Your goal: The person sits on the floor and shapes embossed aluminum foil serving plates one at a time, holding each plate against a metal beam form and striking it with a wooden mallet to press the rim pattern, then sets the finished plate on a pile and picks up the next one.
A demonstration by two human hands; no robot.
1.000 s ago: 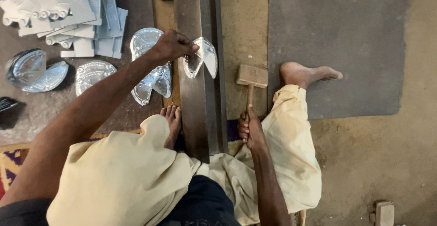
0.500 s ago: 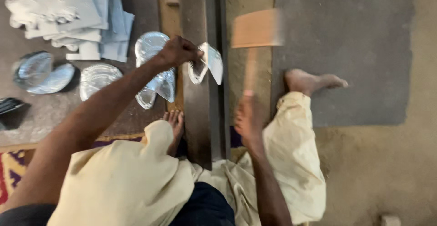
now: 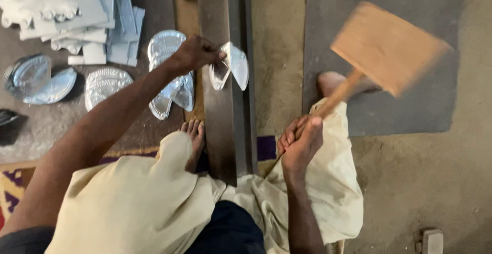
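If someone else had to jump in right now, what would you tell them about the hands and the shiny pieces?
Left hand: pressing a folded shiny metal piece onto the long steel bar.
Right hand: gripping the handle of a wooden mallet, raised and blurred, above the floor to the right of the bar.
More embossed metal pieces lie left of the bar on the floor; flat stacked sheets sit at top left.
Done: the piece on the bar is already bent. Left: cannot tell how much more shaping it needs.

Earthen floor (image 3: 410, 182), dark mat (image 3: 400, 8), metal beam (image 3: 223, 121), silver plates (image 3: 105, 82)
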